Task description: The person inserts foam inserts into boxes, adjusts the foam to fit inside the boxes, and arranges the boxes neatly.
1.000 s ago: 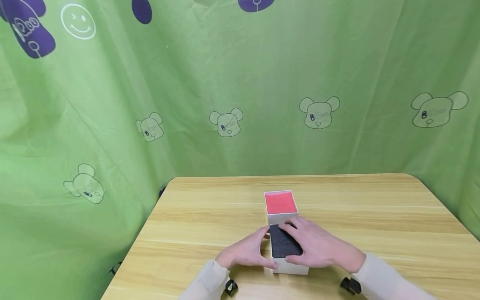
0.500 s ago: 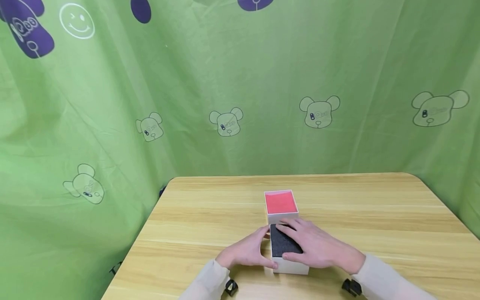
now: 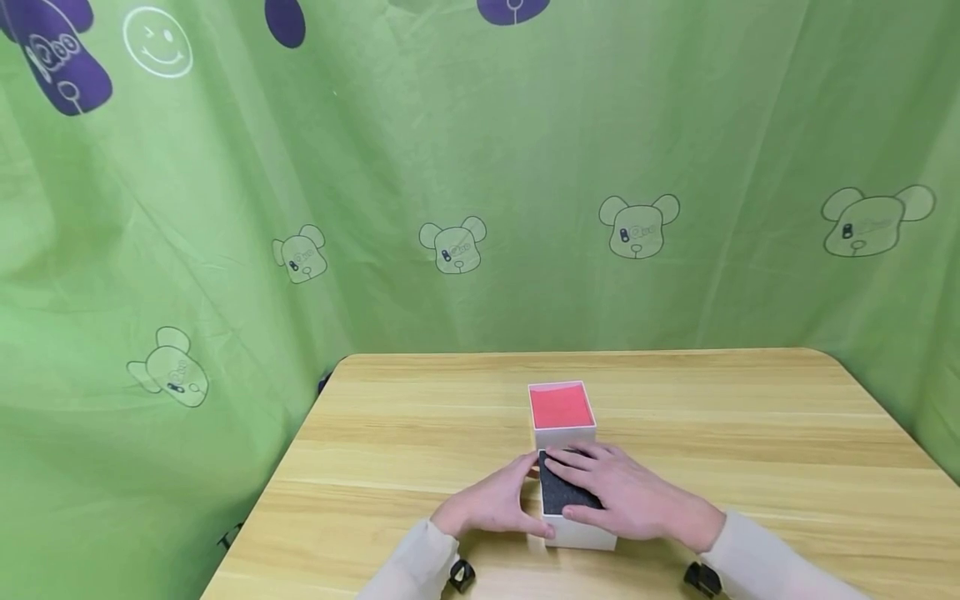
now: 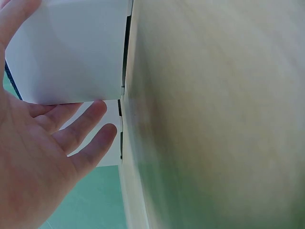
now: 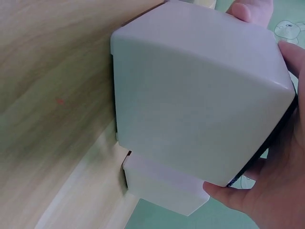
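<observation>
1. On the wooden table (image 3: 420, 433), near its front edge, stands a white box (image 3: 581, 533) with a black foam top (image 3: 561, 493). A second white box with a red top (image 3: 561, 407) sits just behind it, touching or nearly touching.
2. Left hand (image 3: 491, 504): lies against the left side of the white box, fingers extended forward along its wall, thumb toward the near corner. In the left wrist view the fingers (image 4: 78, 136) are straight and slightly spread beside the white wall; they press or rest on it without curling round.
3. Right hand (image 3: 626, 496): laid over the right part of the black foam top, fingers reaching across toward the far left corner, thumb down the near side. In the right wrist view the thumb (image 5: 228, 195) and fingertips (image 5: 252, 12) wrap opposite edges of the box, so the hand grips it.
4. Behind the table hangs a green cloth (image 3: 450, 167) printed with bear heads, covering the back and the sides.
5. Both sleeves are light beige; a small black device shows under each wrist.
</observation>
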The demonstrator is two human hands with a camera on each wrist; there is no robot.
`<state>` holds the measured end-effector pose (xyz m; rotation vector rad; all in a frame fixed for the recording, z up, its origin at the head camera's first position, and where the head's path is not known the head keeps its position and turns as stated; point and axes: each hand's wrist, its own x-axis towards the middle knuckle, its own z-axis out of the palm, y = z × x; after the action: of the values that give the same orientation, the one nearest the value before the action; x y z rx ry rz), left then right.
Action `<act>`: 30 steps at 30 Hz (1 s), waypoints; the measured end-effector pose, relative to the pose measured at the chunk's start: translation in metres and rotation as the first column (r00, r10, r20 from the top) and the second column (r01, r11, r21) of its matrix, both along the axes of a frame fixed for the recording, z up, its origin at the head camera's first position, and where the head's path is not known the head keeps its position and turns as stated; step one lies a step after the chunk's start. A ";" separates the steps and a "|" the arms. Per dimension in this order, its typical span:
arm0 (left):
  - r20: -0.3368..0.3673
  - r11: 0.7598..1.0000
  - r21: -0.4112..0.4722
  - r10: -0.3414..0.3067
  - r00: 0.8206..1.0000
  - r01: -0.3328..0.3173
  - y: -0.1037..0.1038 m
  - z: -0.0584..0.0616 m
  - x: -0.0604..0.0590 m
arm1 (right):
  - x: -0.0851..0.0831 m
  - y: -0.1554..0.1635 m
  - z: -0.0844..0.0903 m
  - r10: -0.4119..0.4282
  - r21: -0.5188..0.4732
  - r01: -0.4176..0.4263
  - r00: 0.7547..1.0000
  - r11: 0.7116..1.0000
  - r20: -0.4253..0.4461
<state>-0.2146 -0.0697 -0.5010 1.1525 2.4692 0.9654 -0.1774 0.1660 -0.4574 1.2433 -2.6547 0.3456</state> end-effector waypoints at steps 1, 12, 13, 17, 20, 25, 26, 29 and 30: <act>0.000 1.000 0.002 0.000 1.000 0.000 0.000 0.000 0.000 | 0.000 0.000 0.000 0.000 0.000 0.000 1.000 1.000 0.002; 0.007 1.000 0.007 -0.001 1.000 0.001 0.000 -0.001 -0.001 | -0.003 -0.002 0.000 -0.016 0.018 0.015 1.000 1.000 0.018; 0.008 1.000 0.007 -0.001 1.000 0.001 0.000 -0.001 -0.001 | -0.003 -0.002 0.001 -0.014 0.017 0.014 1.000 1.000 0.016; 0.006 1.000 0.011 -0.002 1.000 0.002 0.000 -0.001 -0.001 | -0.003 -0.004 0.003 -0.013 0.018 0.013 1.000 1.000 0.015; 0.007 1.000 0.014 -0.002 1.000 0.002 0.000 0.000 0.000 | -0.004 -0.005 0.005 -0.014 0.019 0.013 1.000 1.000 0.022; 0.003 1.000 0.008 -0.002 1.000 0.001 0.000 0.000 0.000 | -0.005 -0.005 0.006 -0.014 0.029 0.013 1.000 0.999 0.025; 0.002 1.000 0.007 -0.001 1.000 0.001 0.000 0.000 0.000 | -0.005 -0.005 0.006 -0.014 0.031 0.013 1.000 0.999 0.024; -0.002 1.000 0.002 0.002 1.000 -0.002 0.001 0.000 0.001 | -0.005 -0.006 0.007 -0.009 0.030 0.009 1.000 0.999 0.026; -0.002 1.000 0.003 0.002 1.000 -0.002 0.001 0.000 0.001 | -0.004 -0.006 0.007 -0.007 0.030 0.006 1.000 1.000 0.025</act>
<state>-0.2139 -0.0690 -0.5008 1.1521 2.4722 0.9689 -0.1818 0.1603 -0.4508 1.2464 -2.6944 0.3242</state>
